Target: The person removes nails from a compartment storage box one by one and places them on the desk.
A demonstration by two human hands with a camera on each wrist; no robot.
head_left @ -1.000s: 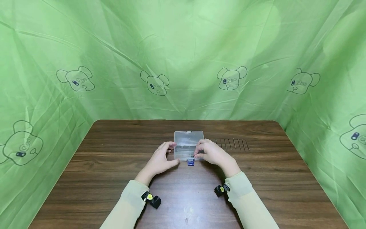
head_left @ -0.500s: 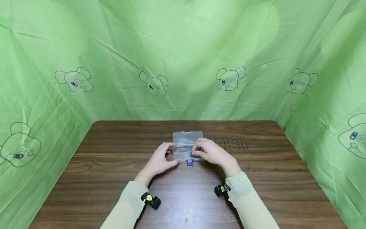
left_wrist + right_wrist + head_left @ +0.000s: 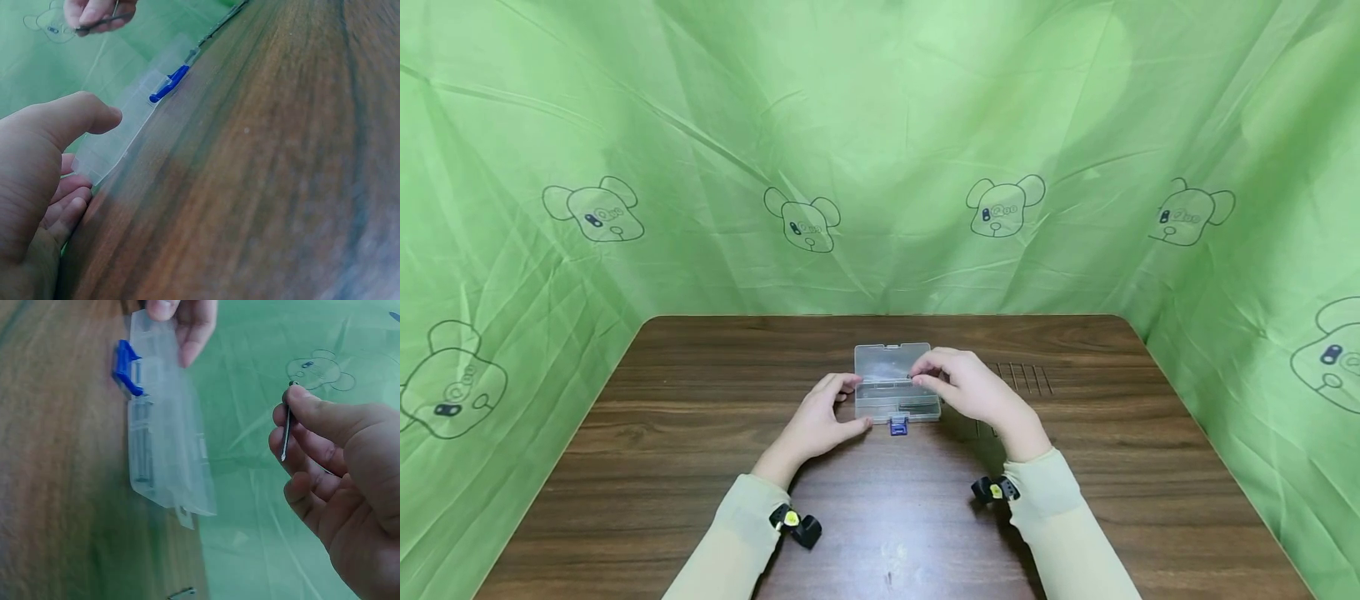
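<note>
A brown wooden desk [image 3: 700, 467] carries a clear plastic box [image 3: 891, 379] with a blue latch [image 3: 898, 427]. The left hand [image 3: 816, 421] holds the box's left end, grip curled around it. The right hand [image 3: 973, 387], above the box, pinches a thin dark nail [image 3: 286, 428] between thumb and fingers.

dark wooden table [image 3: 700, 467] standing within a draped green cloth backdrop [image 3: 880, 125] showing outlined bear-head prints [image 3: 802, 219], with a row of thin metal pins [image 3: 1026, 377] lying near the table's far right.
</note>
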